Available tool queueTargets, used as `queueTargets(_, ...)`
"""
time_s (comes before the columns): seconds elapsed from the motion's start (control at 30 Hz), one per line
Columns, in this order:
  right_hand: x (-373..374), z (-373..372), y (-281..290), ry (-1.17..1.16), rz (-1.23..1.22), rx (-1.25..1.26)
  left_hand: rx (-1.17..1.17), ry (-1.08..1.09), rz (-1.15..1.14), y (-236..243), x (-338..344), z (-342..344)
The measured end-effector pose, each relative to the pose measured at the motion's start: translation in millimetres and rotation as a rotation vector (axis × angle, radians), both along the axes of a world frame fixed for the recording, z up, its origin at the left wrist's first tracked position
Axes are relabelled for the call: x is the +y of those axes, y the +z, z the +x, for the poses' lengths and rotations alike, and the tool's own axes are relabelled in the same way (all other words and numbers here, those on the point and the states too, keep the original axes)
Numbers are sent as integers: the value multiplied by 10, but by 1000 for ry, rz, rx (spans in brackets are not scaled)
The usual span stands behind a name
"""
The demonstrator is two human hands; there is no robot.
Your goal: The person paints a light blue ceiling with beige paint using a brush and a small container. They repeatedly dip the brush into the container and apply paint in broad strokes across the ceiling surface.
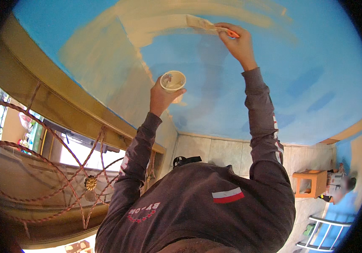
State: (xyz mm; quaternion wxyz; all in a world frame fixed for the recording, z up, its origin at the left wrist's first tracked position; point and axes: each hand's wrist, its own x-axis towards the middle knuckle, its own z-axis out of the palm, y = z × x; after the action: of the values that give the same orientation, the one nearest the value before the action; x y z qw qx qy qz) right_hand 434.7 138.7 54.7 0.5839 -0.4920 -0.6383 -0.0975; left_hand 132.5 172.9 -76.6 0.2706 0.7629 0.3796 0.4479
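Observation:
My right hand (238, 45) is raised high and grips a paintbrush (200, 22) by its orange handle. The wide bristles, coated in beige paint, lie against the blue wall (273, 71), at a beige band of paint (155, 29). Lower and to the left, my left hand (161, 100) is wrapped round a pale plastic tub (173, 82). Its open top faces me, and some light paint shows inside. The tub is in front of the wall; whether it touches the wall I cannot tell.
Twisted brown ropes (73, 170) with a gold flower ornament (90, 183) cross the left side, below a brown-gold beam (50, 71). An orange stool (309, 183), a person (337, 185) and a white ladder (326, 233) are at the lower right on the tiled floor (227, 154).

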Motion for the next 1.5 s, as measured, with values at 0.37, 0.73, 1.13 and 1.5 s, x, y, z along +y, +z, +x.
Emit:
queueTargets(0.37, -789, 867, -20, -69, -96, 101, -39, -70, 15, 13, -99, 270)
queueTargets(0.73, -699, 294, -32, 120, -18, 181, -19, -71, -9, -57, -168, 234)
queueTargets(1.13, 718, -1194, -345, 214, 39, -103, -4, 17, 14, -28, -222, -9)
queueTargets(1.5, 1021, -1293, -389, 142, 7, -103, -22, 70, -46, -103, -198, -230)
